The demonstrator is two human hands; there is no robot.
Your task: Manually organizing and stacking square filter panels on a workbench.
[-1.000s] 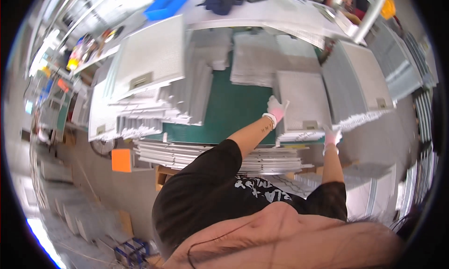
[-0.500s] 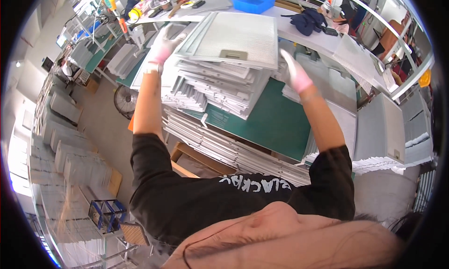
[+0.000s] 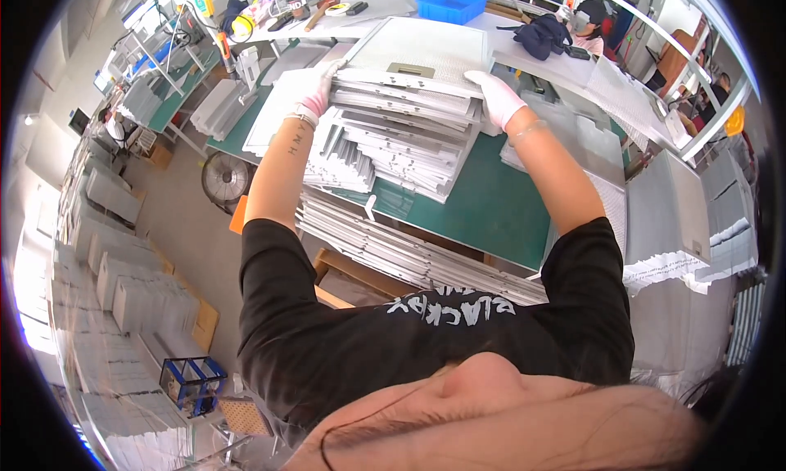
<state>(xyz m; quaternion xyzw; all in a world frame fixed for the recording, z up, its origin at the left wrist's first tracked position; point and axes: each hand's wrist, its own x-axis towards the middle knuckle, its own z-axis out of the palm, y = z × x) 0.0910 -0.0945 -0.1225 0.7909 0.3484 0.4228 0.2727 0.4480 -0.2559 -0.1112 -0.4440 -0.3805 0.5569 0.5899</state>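
A stack of flat, silver-framed mesh panels (image 3: 413, 45) stands on the green worktop (image 3: 491, 205), its upper panels lined up more evenly than the jumbled ones below. The top panel carries a small beige recessed tab near its front edge. My left hand (image 3: 315, 86), in a white and pink glove, grips the left edge of the upper panels. On the opposite edge my right hand (image 3: 497, 100), gloved likewise, is closed with its fingers along the rim. Parts of the fingers of both hands are hidden against the panels. More panels (image 3: 340, 156) lean at the stack's lower left.
Behind the stack, a white shelf bears a blue bin (image 3: 451, 5), a hammer (image 3: 322, 13) and dark cloth (image 3: 540, 37). Panels (image 3: 409, 246) also lie below the worktop. A round fan (image 3: 226, 180) stands at left, and another person (image 3: 586, 29) is at back right.
Both hands have come inward from beside the stack onto the upper panels' edges. The top panels, skewed before, now lie more squarely together, and their front edges show.
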